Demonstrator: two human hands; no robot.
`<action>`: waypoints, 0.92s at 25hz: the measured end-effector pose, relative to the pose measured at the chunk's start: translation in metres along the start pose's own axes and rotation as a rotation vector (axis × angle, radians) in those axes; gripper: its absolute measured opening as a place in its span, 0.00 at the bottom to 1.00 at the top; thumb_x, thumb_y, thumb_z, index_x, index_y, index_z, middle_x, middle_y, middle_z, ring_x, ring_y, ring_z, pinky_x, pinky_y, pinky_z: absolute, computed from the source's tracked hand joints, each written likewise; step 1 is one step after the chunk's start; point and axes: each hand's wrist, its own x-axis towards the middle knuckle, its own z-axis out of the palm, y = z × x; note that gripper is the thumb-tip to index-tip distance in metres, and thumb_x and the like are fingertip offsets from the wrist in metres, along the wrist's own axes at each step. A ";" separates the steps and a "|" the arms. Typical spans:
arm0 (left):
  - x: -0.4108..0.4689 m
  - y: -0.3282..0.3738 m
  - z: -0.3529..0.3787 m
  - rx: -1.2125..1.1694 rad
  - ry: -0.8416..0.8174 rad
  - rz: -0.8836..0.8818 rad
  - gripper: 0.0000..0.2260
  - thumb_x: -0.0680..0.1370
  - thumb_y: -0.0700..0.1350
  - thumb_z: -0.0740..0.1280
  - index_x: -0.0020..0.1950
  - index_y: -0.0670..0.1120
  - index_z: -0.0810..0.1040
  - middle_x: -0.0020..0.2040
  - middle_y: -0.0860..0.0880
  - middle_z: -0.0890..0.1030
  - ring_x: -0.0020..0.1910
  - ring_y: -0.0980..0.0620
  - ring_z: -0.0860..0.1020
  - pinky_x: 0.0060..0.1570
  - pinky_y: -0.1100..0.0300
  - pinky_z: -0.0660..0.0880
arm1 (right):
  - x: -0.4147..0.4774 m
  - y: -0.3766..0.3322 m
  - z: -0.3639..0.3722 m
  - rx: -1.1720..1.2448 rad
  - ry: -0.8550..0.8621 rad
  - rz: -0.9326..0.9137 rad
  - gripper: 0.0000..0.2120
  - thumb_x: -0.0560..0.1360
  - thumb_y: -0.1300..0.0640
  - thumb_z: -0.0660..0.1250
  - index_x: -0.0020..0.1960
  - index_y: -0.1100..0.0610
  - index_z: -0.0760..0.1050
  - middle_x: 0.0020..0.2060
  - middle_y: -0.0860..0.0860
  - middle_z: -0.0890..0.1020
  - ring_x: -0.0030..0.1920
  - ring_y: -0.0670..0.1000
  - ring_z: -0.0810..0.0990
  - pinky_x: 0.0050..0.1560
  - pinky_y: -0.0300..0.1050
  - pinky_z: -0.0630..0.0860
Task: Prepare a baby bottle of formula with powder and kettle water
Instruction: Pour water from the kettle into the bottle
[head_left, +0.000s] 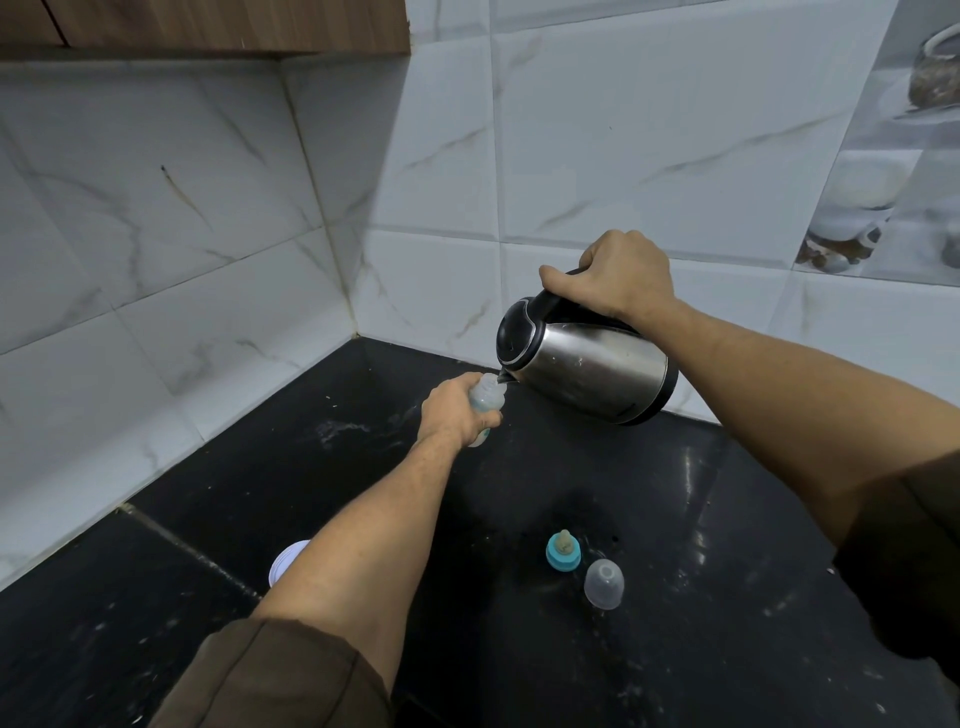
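While the right hand (618, 275) curls tightly round the black handle of the stainless-steel electric kettle (592, 366) and tips it well over to the left, the left hand (449, 415) wraps its fingers round the small clear baby bottle (487, 399), holding its open mouth up to the spout (505, 379), which meets the rim. The bottle is near the back corner of the black stone countertop (727, 519); whether its base rests on the stone or hangs just above it cannot be told. Nearer the person, well apart from the pour, the teal screw ring with its teat (562, 552) stands upright, with the clear dome cap (603, 583) just beside it. A white round object (289, 562) shows partly behind the left forearm; what it is cannot be told. The task looks to be at its water stage: the bottle is open and set for filling, though no stream is visible, and neither the level inside nor any powder can be made out. Left to do, at least: set the kettle down, screw on the teat, cap and mix.
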 end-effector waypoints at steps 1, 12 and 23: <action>0.000 0.000 0.001 -0.003 -0.002 -0.002 0.28 0.72 0.46 0.79 0.71 0.54 0.78 0.62 0.49 0.83 0.62 0.46 0.79 0.64 0.49 0.74 | 0.000 0.000 0.000 -0.004 -0.001 0.000 0.27 0.67 0.35 0.67 0.26 0.55 0.61 0.21 0.50 0.62 0.28 0.55 0.65 0.30 0.45 0.63; 0.000 -0.002 0.001 0.025 -0.014 0.003 0.28 0.72 0.47 0.79 0.70 0.54 0.78 0.62 0.49 0.83 0.61 0.46 0.79 0.64 0.49 0.74 | -0.002 0.001 0.002 -0.016 -0.008 0.009 0.27 0.66 0.35 0.66 0.25 0.55 0.61 0.21 0.51 0.62 0.27 0.54 0.66 0.30 0.44 0.62; 0.001 -0.001 0.001 -0.002 -0.016 0.007 0.28 0.72 0.47 0.79 0.71 0.54 0.78 0.61 0.50 0.83 0.61 0.46 0.79 0.63 0.50 0.74 | -0.002 0.002 -0.002 -0.027 -0.001 -0.003 0.28 0.67 0.34 0.66 0.26 0.55 0.61 0.21 0.51 0.63 0.27 0.55 0.66 0.30 0.44 0.63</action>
